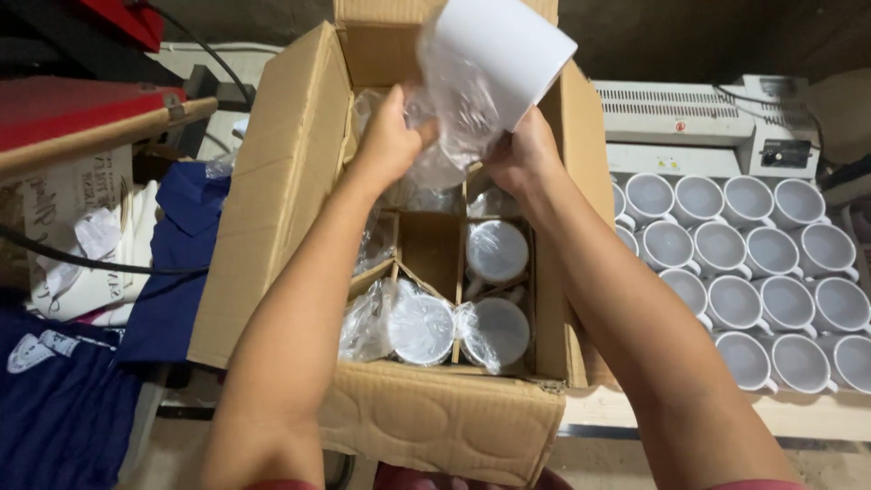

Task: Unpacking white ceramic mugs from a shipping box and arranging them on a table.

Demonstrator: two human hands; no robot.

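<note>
Cardboard box [299, 181]: open, flaps up, divider grid inside. Three cells hold wrapped white mugs [422, 327], each in a clear bag; at least one cell is empty.

Rows of unwrapped white mugs [735, 304] stand mouth-up on the pale tabletop [635, 410] to the right of the box, close-packed, handles mostly toward the lower right. Behind them, a white laminator-type machine [699, 122].

White mug [499, 59]: held above the far end of the box, tilted, partly out of its clear plastic bag [454, 127].

Left hand [390, 141]: fingers closed, pinching the bag at the mug's lower end. Right hand [524, 154]: closed on bag and mug from the other side.

Judgement on method: keep one hand firmly on the ceramic itself, not on film alone, since the film looks slippery; draw the bag off along the mug's axis and ease it past the handle; work over the box so a slip is cushioned by the cardboard.

Surroundings: dim workshop. Left of the box, dark blue fabric [172, 263], a red-topped press-like frame [82, 104] with a wooden handle, black cables. Floor below is hard to make out.
</note>
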